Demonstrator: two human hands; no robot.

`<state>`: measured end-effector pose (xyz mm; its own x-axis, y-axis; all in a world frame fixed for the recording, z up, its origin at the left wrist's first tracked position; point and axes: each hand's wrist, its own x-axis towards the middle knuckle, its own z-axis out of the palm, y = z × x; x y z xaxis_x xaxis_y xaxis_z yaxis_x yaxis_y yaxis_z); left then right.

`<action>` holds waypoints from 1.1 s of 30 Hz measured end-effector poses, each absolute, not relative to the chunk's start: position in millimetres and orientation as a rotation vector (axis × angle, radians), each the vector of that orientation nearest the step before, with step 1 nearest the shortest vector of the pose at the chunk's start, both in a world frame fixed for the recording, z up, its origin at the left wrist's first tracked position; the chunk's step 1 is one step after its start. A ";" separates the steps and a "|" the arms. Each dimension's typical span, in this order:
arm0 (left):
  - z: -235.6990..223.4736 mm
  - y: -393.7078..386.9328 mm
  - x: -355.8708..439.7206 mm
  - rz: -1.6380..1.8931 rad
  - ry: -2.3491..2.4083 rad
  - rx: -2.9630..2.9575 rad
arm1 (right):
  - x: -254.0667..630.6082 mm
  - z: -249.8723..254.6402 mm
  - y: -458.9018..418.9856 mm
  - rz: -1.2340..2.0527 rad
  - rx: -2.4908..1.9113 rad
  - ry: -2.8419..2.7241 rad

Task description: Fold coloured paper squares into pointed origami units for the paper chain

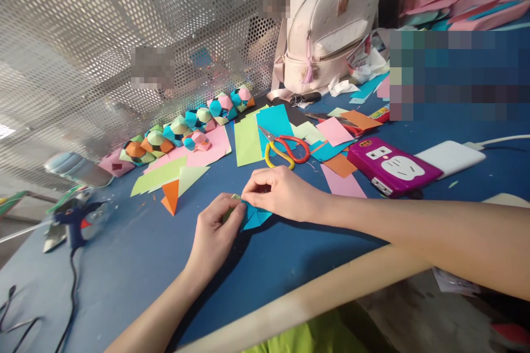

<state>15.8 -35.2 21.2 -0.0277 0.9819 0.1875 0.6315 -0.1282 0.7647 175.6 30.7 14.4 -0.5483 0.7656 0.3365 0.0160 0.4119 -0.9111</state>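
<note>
Low over the blue table, both hands meet at a folded blue paper piece (256, 217). My left hand (217, 226) pinches its left side between thumb and bent fingers. From the right, my right hand (279, 190) has thumb and fingertips closed on its upper edge. A small bit of light green paper shows between the hands; whether it is joined to the blue piece I cannot tell. Just beyond my right hand lie scissors (285, 149) with red and yellow handles. An orange folded paper triangle (171, 197) rests left of my left hand.
Behind stands a row of multicoloured folded paper balls (178, 127). Green sheets (247, 140), blue sheets (275, 121) and pink sheets lie around the scissors. A purple case (393, 167) and white power bank (451, 158) sit right. A glue gun (75, 223) stands left, its cord trailing forward. A backpack (327, 22) leans at the back.
</note>
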 end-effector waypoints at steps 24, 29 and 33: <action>21.2 -36.6 11.9 0.989 1.648 1.866 | 177.7 17.7 28.2 1.132 -0.663 -1.895; 21.5 -36.0 14.5 1.039 1.673 1.794 | 178.3 16.9 31.5 1.141 -0.699 -1.909; 21.2 -35.2 12.9 1.091 1.706 1.701 | 176.6 14.4 33.7 1.051 -0.776 -1.938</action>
<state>12.9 -35.2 21.2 -0.1018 0.9763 0.1908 0.5829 -0.0969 0.8067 176.6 33.7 14.4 -0.5071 0.7900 0.3446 0.1425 0.4711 -0.8705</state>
